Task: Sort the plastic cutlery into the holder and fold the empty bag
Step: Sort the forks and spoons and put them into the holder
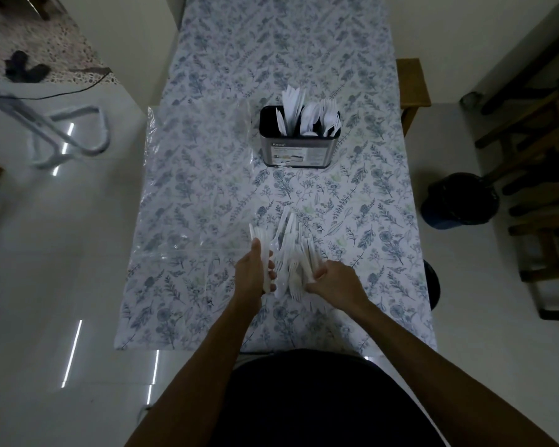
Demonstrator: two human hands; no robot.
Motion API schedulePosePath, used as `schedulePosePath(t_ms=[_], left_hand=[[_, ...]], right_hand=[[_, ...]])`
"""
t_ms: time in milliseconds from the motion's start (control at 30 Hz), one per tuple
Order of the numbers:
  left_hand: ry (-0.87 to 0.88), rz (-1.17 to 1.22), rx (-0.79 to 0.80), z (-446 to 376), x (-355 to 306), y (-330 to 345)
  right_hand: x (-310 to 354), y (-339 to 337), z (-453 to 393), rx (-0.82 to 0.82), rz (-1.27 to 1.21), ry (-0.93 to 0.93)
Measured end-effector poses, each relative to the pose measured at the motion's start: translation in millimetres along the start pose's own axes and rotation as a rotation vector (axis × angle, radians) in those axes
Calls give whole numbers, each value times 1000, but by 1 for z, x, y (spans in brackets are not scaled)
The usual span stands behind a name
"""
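**Both grips closed on loose white cutlery**

Grip of the left hand is closed around several white plastic cutlery pieces; further right, the right hand is curled on the heap of white plastic cutlery lying on the floral-clothed desk. A flat clear plastic bag is spread at the left, with the black-rimmed metal holder beyond, already partly filled.

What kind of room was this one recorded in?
Probably a home dining or utility area. A long table under a floral cloth, wooden chairs stacked at the right, a glossy tiled floor and a dark bin all point to a house, not a workshop.
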State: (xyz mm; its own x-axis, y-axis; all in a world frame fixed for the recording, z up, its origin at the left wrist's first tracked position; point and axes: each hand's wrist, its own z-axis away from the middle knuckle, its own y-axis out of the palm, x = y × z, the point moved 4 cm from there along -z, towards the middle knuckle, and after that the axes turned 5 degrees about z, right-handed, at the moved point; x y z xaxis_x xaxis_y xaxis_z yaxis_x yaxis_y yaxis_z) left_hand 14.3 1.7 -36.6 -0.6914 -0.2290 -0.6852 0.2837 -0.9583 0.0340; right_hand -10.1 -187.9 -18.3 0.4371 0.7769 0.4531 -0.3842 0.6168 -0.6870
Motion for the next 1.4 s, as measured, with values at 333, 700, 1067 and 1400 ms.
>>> schedulePosePath(t_ms=[333, 700, 1067, 1400], left_hand=[[90, -139, 222, 15, 3, 39], [-18, 166, 264, 3, -11, 9], [-30, 488, 125, -14, -23, -23], [-3, 510, 224, -9, -23, -33]], right_hand=[[27, -25, 15, -111, -294, -62], [52, -32, 11, 24, -458, -290], [57, 42, -5, -50, 414, -433], [59, 59, -8, -80, 444, -359]])
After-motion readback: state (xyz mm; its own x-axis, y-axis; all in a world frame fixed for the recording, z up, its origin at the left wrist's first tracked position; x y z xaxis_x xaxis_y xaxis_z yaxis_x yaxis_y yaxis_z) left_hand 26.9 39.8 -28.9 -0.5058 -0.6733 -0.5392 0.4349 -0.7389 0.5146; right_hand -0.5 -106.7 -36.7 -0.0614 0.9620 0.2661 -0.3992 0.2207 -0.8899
